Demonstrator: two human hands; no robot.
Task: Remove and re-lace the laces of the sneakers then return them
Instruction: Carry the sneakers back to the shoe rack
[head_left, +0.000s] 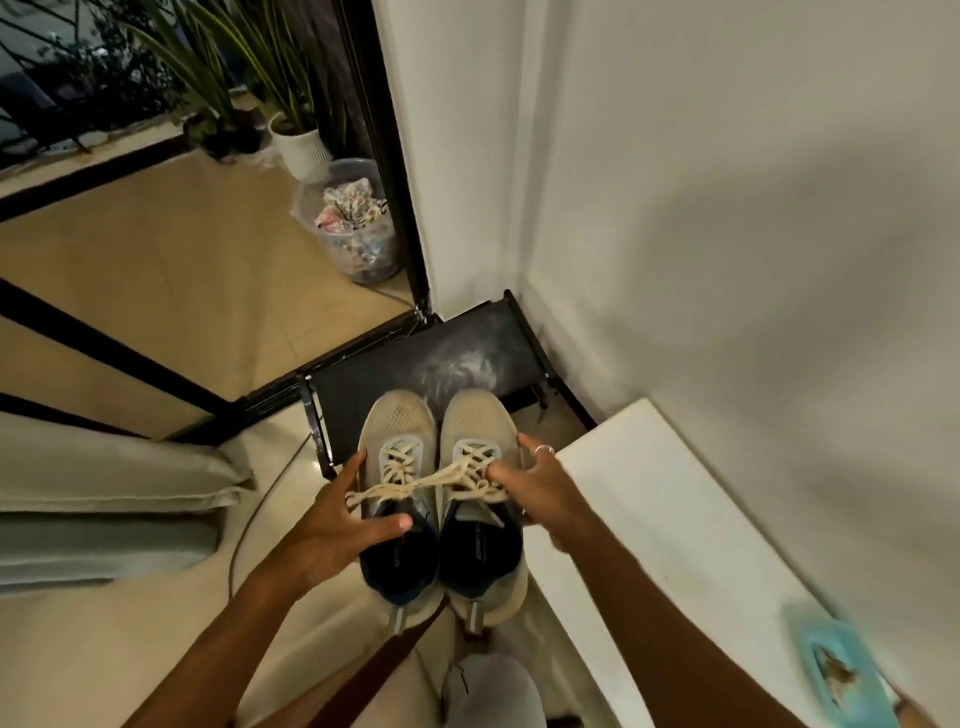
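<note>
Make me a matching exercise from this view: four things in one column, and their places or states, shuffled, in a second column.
Things
1. grey sneakers
2. clear plastic bin
3. white plant pot
4. black shoe rack

Places or states
A. filled with crumpled patterned scraps
B. tucked in the corner, top shelf dusty
C. held side by side, one in the left hand, one in the right hand
D. holds a long-leaved plant

Pairs: 1-C, 2-A, 3-D, 4-B

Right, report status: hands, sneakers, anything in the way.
Left hand grips left sneaker, right hand grips right sneaker. Both laced, toes over black rack. Loose lace ends drape across both.
</note>
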